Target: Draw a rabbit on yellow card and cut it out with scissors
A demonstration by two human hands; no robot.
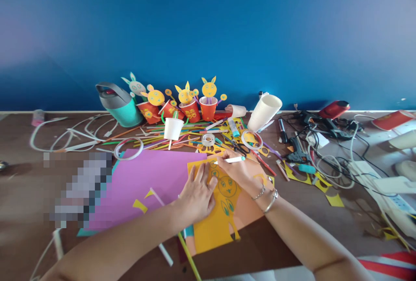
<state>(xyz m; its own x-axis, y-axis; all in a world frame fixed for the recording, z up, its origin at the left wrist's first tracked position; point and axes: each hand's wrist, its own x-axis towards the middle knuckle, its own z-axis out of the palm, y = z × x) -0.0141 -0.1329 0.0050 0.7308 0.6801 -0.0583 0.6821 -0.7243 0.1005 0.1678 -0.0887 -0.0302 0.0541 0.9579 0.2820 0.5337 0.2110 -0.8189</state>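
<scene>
On the table [26, 198]: yellow paper [208, 235] laid flat over parts of a purple sheet [136, 177] and a peach sheet [255, 205], directly under both hands.
Drawn face [227, 186]: round, with eyes and a small muzzle, just below the right wrist's reach; outlined on the yellow paper, not cut out.
Drawn ears [227, 206]: 2 leaf shapes with teal centres, just below the face.
Small circles [213, 173]: at least 2 visible, above the face, near the sheet's far edge.
Marker [231, 159]: white, slanted, with a teal end to the right; tip at the upper circle, contact too fine to tell.
Right hand [234, 171]: fingers closed around the marker in a writing grip.
Left hand [197, 194]: fingers slightly spread, pressed down on the yellow paper left of the drawings, gripping nothing.
Step in hand: apparently drawing or colouring the small circles, with face and ears already outlined.
Next move: seems to call for light, short marker strokes within the circle, plus steady left-hand pressure against slipping.
Scissors [239, 146]: beyond the right hand, among scraps, untouched.
Red cups [189, 112]: 4 along the wall, with animal heads above, similar to the drawn face.
</scene>
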